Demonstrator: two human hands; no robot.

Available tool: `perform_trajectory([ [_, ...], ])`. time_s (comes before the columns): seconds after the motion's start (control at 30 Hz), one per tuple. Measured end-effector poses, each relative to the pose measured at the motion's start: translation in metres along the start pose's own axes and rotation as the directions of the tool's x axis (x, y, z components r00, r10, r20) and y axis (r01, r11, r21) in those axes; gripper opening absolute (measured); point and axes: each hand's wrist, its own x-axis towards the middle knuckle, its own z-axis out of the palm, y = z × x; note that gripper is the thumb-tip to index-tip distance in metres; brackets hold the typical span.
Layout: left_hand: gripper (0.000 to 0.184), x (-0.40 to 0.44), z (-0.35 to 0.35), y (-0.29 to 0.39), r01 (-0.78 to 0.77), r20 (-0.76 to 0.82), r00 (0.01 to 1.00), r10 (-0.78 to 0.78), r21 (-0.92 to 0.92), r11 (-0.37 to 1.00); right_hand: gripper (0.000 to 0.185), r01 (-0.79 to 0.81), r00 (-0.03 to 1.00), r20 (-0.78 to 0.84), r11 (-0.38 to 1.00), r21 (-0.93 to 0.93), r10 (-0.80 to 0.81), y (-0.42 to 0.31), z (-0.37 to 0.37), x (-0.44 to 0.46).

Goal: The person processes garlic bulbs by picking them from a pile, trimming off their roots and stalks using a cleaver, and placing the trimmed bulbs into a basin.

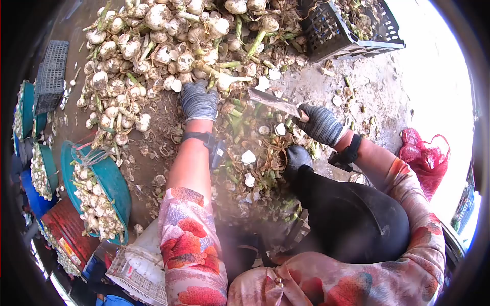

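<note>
My left hand [199, 102], in a grey knit glove, reaches to the near edge of a heap of garlic bulbs [158, 18]. Its fingers are curled down among the bulbs, and what lies under them is hidden. Just right of the fingertips lies a garlic bulb [224, 81] with its stem on. My right hand [321, 124], gloved alike, is closed round the handle of a knife [275, 103]. The broad, dirty blade points left toward my left hand, above cut stems and peelings [240, 120], without touching that hand.
A black plastic crate [326, 30] with scraps stands at the upper right. On the left are a teal basin [120, 188] of trimmed garlic, a grey crate [51, 76] and a red crate [69, 229]. A red mesh bag [423, 158] lies right. My black boot [298, 158] rests among the peelings.
</note>
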Motion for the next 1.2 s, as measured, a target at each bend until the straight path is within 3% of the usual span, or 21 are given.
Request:
perform_trajectory([
  [0.1,0.041,-0.027,0.027,-0.03,-0.021,0.05,0.998,0.027,-0.103,0.994,0.037,0.14,0.989,0.052,0.99,-0.034,-0.138,-0.01,0.005,0.002],
  [0.17,0.032,-0.066,0.031,-0.038,0.118,0.121,0.991,-0.05,-0.653,0.748,0.032,0.299,0.954,0.027,0.954,-0.023,-0.298,-0.027,0.002,0.001],
  [0.2,0.032,-0.082,0.029,-0.039,0.124,0.129,0.99,-0.052,-0.655,0.746,0.029,0.387,0.922,0.003,0.922,-0.005,-0.387,-0.035,0.003,0.003],
  [0.27,0.024,-0.106,0.013,-0.027,0.19,0.251,0.962,0.109,-0.899,0.394,0.026,0.422,0.906,0.034,0.906,-0.009,-0.422,-0.06,-0.006,0.004],
  [0.3,0.024,-0.113,0.006,-0.02,0.193,0.253,0.961,0.108,-0.9,0.391,0.025,0.443,0.895,0.05,0.897,0.002,-0.442,-0.066,-0.01,0.005],
  [0.37,0.024,-0.126,-0.012,0.004,-0.045,0.084,0.987,0.135,-0.668,0.743,0.024,0.428,0.902,0.081,0.903,-0.032,-0.424,-0.061,-0.002,0.016],
  [0.4,0.027,-0.132,-0.027,0.023,0.116,0.164,0.986,0.031,-0.804,0.583,0.022,0.415,0.907,0.108,0.907,-0.065,-0.407,-0.058,-0.001,0.022],
  [0.53,0.031,-0.152,-0.042,0.028,0.164,0.204,0.979,0.016,-0.828,0.536,0.041,0.261,0.945,0.146,0.944,0.204,-0.293,-0.004,0.005,0.013],
  [0.57,0.031,-0.154,-0.039,0.029,0.187,0.229,0.973,0.015,-0.825,0.533,0.042,0.113,0.977,0.174,0.991,0.065,-0.123,-0.046,-0.015,0.001],
  [0.63,0.033,-0.146,-0.04,0.038,-0.17,0.147,0.954,0.26,-0.449,0.877,0.041,0.289,0.95,-0.014,0.865,0.41,-0.311,-0.072,-0.008,-0.001],
  [0.7,0.035,-0.152,-0.048,0.063,-0.136,0.111,0.964,0.241,-0.575,0.806,0.037,0.238,0.962,0.003,0.848,0.474,-0.272,-0.082,-0.014,0.002],
  [0.77,0.037,-0.161,-0.054,0.073,0.109,0.104,0.994,-0.037,-0.976,0.188,0.032,0.161,0.972,0.044,0.789,0.593,-0.232,-0.092,-0.019,0.011],
  [0.8,0.053,-0.157,-0.037,0.057,0.112,0.119,0.992,0.048,-0.985,0.131,0.038,-0.035,0.977,0.185,0.784,0.619,-0.103,-0.091,-0.021,0.013],
  [0.83,0.053,-0.158,-0.039,0.058,0.111,0.117,0.992,0.038,-0.985,0.132,0.045,-0.236,0.944,0.33,0.753,0.614,0.027,-0.087,-0.021,0.013],
  [0.9,0.052,-0.162,-0.043,0.064,0.314,0.314,0.949,-0.008,-0.946,0.078,0.048,-0.197,0.956,0.293,0.701,0.686,-0.019,-0.075,0.005,0.016],
  [0.93,0.038,-0.162,-0.035,0.065,0.176,0.177,0.984,-0.003,-0.982,0.062,0.048,-0.134,0.949,0.291,0.683,0.718,-0.119,-0.073,0.011,0.016],
  [1.03,0.044,-0.154,-0.033,0.058,0.244,0.245,0.968,0.048,-0.969,0.037,0.044,0.038,0.961,0.163,0.689,0.724,-0.225,-0.066,0.019,0.014],
  [1.1,0.046,-0.152,-0.037,0.056,0.303,0.302,0.952,0.058,-0.953,-0.006,0.037,0.245,0.962,-0.067,0.731,0.637,-0.264,-0.066,0.024,0.009],
  [1.13,0.046,-0.148,-0.044,0.06,0.257,0.257,0.959,0.121,-0.966,0.012,0.029,0.268,0.961,-0.046,0.876,0.402,-0.273,-0.068,0.004,0.004],
  [1.17,0.046,-0.147,-0.047,0.061,0.212,0.213,0.959,0.184,-0.977,0.026,0.029,0.269,0.961,-0.045,0.875,0.403,-0.275,-0.072,-0.011,-0.003],
  [1.2,0.042,-0.153,-0.042,0.055,0.2,0.196,0.961,0.197,-0.98,-0.003,0.027,0.362,0.928,0.023,0.916,0.175,-0.372,-0.077,-0.024,-0.01],
])
